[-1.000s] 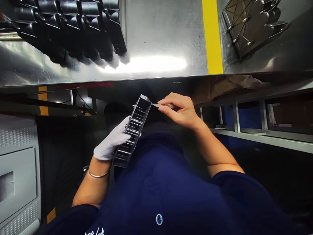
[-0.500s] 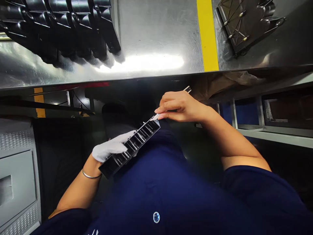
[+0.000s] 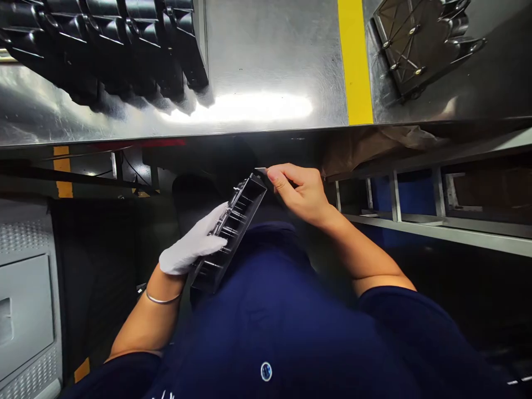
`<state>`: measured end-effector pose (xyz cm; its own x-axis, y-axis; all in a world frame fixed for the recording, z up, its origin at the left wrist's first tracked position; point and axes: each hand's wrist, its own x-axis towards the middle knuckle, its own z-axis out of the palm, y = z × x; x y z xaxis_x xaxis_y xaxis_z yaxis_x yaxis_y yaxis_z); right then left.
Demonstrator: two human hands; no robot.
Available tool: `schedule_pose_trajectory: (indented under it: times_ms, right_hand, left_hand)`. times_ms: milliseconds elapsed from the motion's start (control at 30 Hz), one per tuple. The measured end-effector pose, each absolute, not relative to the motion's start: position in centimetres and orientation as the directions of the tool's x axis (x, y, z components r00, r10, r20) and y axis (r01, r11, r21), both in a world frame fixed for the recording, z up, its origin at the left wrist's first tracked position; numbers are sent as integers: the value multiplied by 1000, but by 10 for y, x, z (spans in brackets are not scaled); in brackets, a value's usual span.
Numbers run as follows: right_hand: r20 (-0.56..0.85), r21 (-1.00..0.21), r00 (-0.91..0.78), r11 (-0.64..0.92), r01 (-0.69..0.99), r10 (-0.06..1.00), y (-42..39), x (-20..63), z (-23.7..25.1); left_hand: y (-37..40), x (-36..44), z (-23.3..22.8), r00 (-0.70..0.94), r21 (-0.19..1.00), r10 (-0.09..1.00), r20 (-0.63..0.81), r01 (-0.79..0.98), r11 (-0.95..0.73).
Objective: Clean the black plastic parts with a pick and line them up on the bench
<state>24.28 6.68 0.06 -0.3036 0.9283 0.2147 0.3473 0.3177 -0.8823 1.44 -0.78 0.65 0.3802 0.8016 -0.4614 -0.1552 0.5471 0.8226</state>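
**Ribbed plastic part held over the lap, blade at its far corner**

Part in black plastic [image 3: 231,230], long and narrow with a row of cross ribs inside, sits tilted over the person's lap below the table edge, its far end raised toward the right hand. The left hand [image 3: 192,244], in a white glove, grips it along the left side, fingers curled over the ribbed face near the middle. The right hand [image 3: 300,191] is bare and pinches a thin metal blade [image 3: 261,170] between thumb and forefinger; the blade tip rests at the top corner of the part. A thin bangle [image 3: 161,300] circles the left wrist, and dark blue clothing [image 3: 270,321] fills the lower view.

Above lies a steel table [image 3: 266,61] with a yellow stripe [image 3: 354,61]. A row of black moulded parts [image 3: 112,44] stands at its left, and a flat black cover [image 3: 424,44] lies right of the stripe. A metal shelf frame [image 3: 436,221] runs under the table on the right.
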Motion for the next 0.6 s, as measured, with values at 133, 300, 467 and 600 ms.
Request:
schedule_pose_trajectory:
  times_ms: [133,300,467,600]
  right_hand:
    - [198,-845,-367,348,406,909,62,242,1]
    - [187,-783,-385,373,497,904,57,239,-4]
    - [205,-745,-418,418,519,885,56,241,-5]
    - [320,-781,-433,493,382,843,57,242,-2]
  left_hand:
    - [-6,15,5,424,839,777,-465,-68,540]
    - [-4,19,9,431,826,759,-489,-53,562]
    - [-1,22,3,428,851,785,-448,-65,521]
    - [2,27,-6,296,887,853,-431,-33,460]
